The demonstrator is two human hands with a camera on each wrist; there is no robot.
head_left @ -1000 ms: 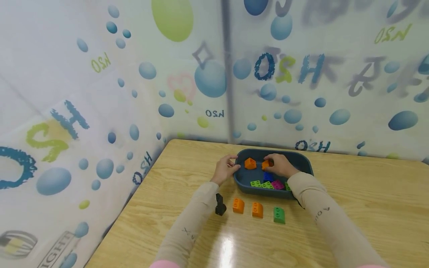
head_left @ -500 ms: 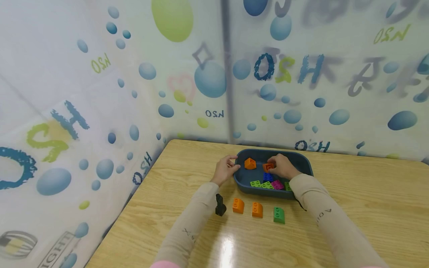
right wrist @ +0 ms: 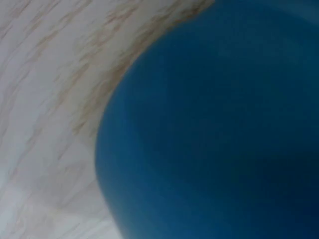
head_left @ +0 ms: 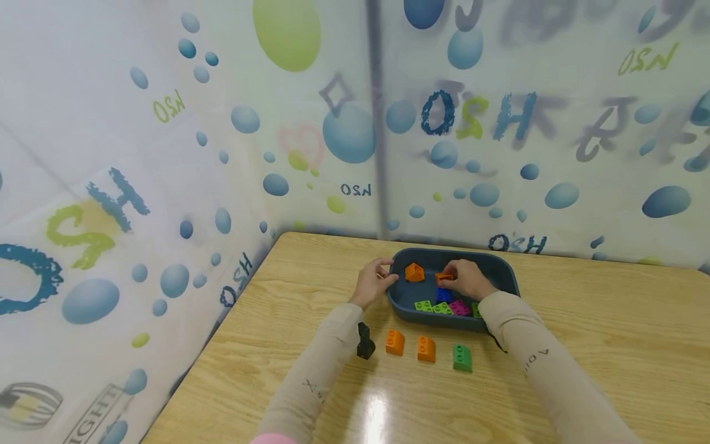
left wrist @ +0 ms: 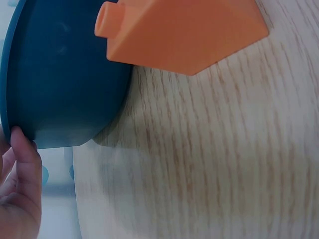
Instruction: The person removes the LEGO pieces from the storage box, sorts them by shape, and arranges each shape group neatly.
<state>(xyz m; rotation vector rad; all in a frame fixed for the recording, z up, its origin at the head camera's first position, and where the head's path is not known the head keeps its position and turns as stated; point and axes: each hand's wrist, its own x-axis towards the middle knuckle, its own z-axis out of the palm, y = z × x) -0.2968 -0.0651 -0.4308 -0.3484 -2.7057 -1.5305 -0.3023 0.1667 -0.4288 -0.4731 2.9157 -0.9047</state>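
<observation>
Inside the dark blue tray point(head_left: 444, 318), my right hand point(head_left: 468, 280) pinches an orange toy brick point(head_left: 443, 277) between thumb and fingers, just above a blue brick point(head_left: 444, 295). My left hand point(head_left: 374, 283) holds the tray's left end, its fingertips at the rim; the left wrist view shows its fingers point(left wrist: 27, 164) against the wall. A second orange brick point(head_left: 414, 272) lies in the tray's left part. Lime green bricks point(head_left: 442, 308) and a magenta brick point(head_left: 459, 308) lie along the near side. The right wrist view shows only the tray's outer wall point(right wrist: 199, 124) and tabletop.
On the wooden table point(head_left: 299, 271) before the tray stand two orange bricks, one left point(head_left: 394, 342) and one right point(head_left: 426, 349), then a green brick point(head_left: 462, 357). A black object point(head_left: 365, 342) sits by the left forearm. A printed curtain point(head_left: 310, 185) hangs behind.
My right hand has turned the pinched orange brick, and its angle differs from a second ago. The left hand stays at the tray's rim.
</observation>
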